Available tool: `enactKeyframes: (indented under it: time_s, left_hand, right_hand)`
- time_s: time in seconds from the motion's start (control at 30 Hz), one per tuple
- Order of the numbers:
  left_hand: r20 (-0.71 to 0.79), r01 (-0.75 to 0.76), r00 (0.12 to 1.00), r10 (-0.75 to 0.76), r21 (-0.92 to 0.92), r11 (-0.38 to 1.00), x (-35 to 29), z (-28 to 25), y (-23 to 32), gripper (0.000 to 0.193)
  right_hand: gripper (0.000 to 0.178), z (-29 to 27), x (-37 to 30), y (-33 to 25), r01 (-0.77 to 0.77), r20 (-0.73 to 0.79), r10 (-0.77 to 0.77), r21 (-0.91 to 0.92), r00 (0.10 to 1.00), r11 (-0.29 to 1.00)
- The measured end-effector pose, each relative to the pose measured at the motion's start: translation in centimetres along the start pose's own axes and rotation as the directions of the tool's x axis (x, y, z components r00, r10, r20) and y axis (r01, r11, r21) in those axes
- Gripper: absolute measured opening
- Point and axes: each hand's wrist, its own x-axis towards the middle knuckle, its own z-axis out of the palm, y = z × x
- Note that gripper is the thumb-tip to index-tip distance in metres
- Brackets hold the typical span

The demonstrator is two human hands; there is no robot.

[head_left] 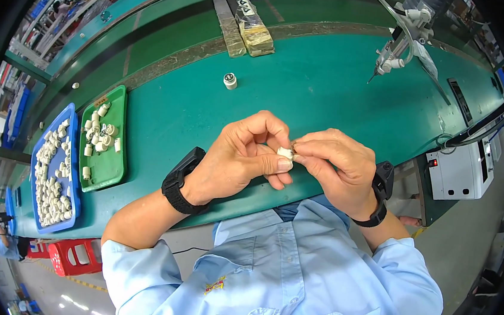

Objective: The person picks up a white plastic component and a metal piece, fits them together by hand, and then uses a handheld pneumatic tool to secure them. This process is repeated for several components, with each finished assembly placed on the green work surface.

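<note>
Just above the bench's near edge, my left hand (251, 148) pinches a small white cylindrical part (285, 153) between thumb and fingers. My right hand (340, 164) meets it from the right, thumb and forefinger closed at the part's side. A tiny brownish bit shows at those right fingertips, too small to name. A similar white cylindrical piece (230, 81) with a dark-marked top stands upright on the green bench, beyond my hands.
To the left lie a green tray (122, 146) with several white parts and a blue tray (73, 217) heaped with them. Taped long bars (256, 41) lie at the back. A jointed tool arm (392, 59) hangs at the far right, above a white box (457, 175) beside the bench.
</note>
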Motion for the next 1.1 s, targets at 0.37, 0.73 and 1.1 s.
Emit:
enactKeyframes:
  time_s: [0.37,0.73,1.1]
  left_hand:
    - [-0.064,0.005,0.998,-0.004,0.022,1.000,-0.2,0.5,-0.5,0.020]
    - [-0.046,0.014,0.999,-0.013,0.028,1.000,-0.1,0.3,-0.9,0.024]
    - [-0.048,-0.051,0.996,0.069,0.313,0.949,-0.1,0.4,-1.6,0.022]
  right_hand:
    - [0.014,-0.6,0.8,0.1,0.068,0.131,-0.052,-0.116,0.990,0.991]
    - [0.015,-1.2,1.1,-0.2,0.061,0.222,-0.027,-0.149,0.975,0.987]
    - [0.013,-1.7,1.5,0.1,-0.067,0.318,0.083,-0.062,0.944,0.996]
